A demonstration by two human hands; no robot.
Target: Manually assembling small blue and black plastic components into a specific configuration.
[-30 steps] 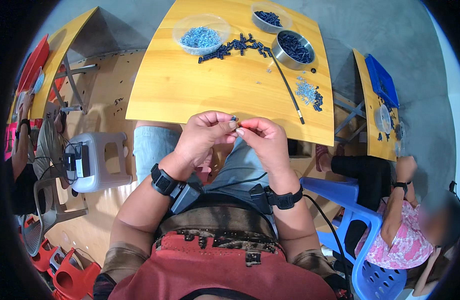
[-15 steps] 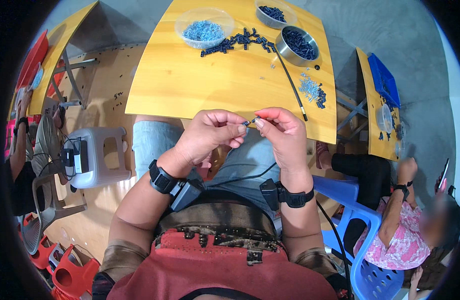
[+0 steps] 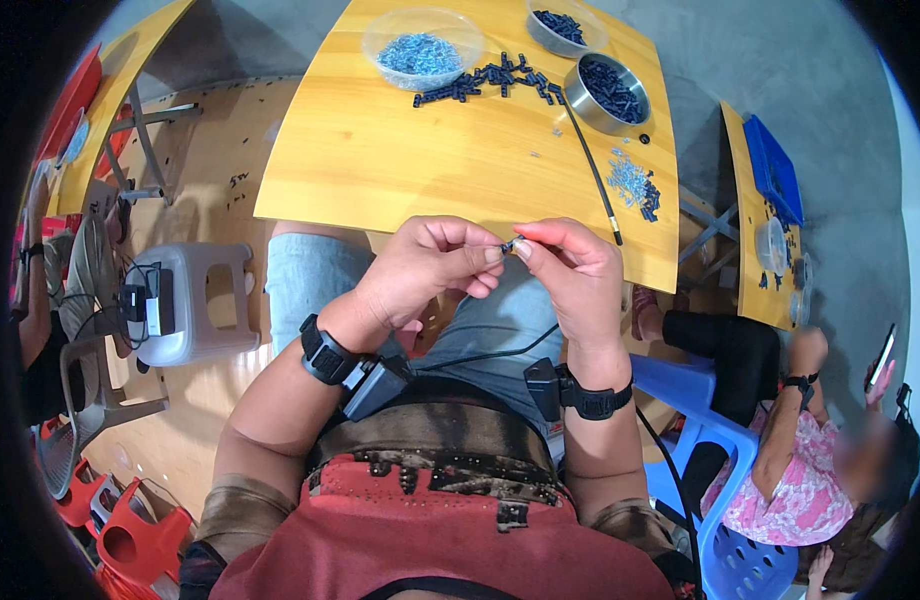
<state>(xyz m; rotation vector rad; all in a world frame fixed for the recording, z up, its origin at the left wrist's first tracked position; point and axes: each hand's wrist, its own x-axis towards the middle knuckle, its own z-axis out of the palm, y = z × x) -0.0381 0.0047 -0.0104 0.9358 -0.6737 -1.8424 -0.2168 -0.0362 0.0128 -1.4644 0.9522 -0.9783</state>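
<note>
Above my lap, close to the table's front edge, both hands meet fingertip to fingertip. My left hand point(image 3: 442, 262) pinches one end of a small dark plastic piece point(image 3: 509, 245) between thumb and index finger. From the other side, my right hand point(image 3: 580, 270) pinches a dark piece as well, its thumb nearly touching the left fingertips. Fingers cover most of what is held, so I cannot tell whether it is one part or two pressed together. Similar black pieces point(image 3: 500, 74) lie in a loose pile further up the table.
On the yellow table point(image 3: 380, 170) stand a clear bowl point(image 3: 425, 50) of light-blue parts, a steel bowl point(image 3: 607, 93) and a clear tub point(image 3: 565, 27) of black pieces. A thin black rod point(image 3: 591, 165) lies beside small clear parts point(image 3: 632, 180). A person sits at right on a blue chair point(image 3: 725, 450).
The two dark pieces, visibly apart before, now meet between my fingertips. My hands have come slightly closer together. The view has shifted a little.
</note>
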